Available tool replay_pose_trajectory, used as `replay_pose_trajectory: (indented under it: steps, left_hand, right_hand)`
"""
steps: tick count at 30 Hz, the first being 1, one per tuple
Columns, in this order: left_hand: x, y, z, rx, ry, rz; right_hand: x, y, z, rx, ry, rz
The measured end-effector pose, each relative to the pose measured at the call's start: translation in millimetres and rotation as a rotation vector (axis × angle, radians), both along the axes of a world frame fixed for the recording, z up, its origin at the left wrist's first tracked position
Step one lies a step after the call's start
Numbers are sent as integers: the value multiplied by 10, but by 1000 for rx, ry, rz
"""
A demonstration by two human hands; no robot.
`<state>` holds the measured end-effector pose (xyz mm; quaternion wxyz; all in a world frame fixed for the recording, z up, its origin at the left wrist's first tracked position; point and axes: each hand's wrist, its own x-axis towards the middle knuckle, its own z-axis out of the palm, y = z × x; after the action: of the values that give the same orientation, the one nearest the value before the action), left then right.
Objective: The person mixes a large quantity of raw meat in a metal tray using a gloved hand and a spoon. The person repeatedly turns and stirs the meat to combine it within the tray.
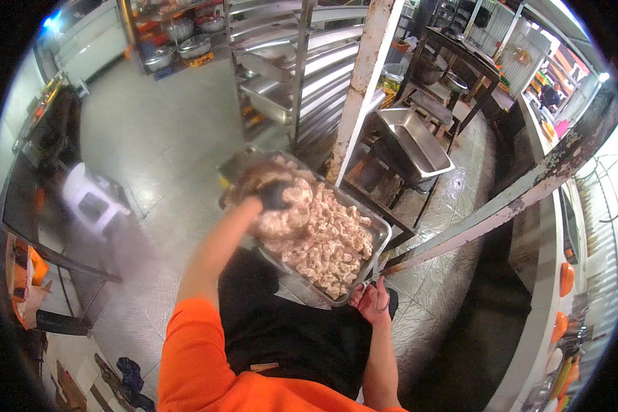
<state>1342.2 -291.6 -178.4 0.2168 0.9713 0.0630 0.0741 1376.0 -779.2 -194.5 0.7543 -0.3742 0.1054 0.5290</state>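
Observation:
A long metal tray (pixel 383 226) sits before me, filled with small pale chunks of food (pixel 329 242) that look like cut meat. At the tray's far left, my left hand (pixel 274 195) wears a black glove and is over larger pale pieces (pixel 283 219). Motion blur hides its fingers, so whether it grips a piece cannot be told. My right hand (pixel 373 301), bare, holds metal scissors (pixel 363 288) by the handles at the tray's near right corner. Their blades point up beside the rim.
A rusty white post (pixel 360 98) rises just beyond the tray. Behind it stands a metal rack with trays (pixel 273 98). An empty steel pan (pixel 417 141) rests on a low stand to the right. A white plastic stool (pixel 95 201) is at left. A person (pixel 551 95) appears far right.

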Motion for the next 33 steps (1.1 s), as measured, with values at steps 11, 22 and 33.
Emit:
replay_pose_trajectory:
  steps: [11,22,33]
  left_hand:
    - [-889,-375,-371,234,120,224]
    - [-816,-710,-279,341,146,302]
    - [-902,-402,-608,132,11,239]
  right_hand:
    - [-45,-3,36,-28,-9,-13]
    - [-71,-27,-11,3,-57,-22]
    - [-75,-65,-44,-39,-84,-37]
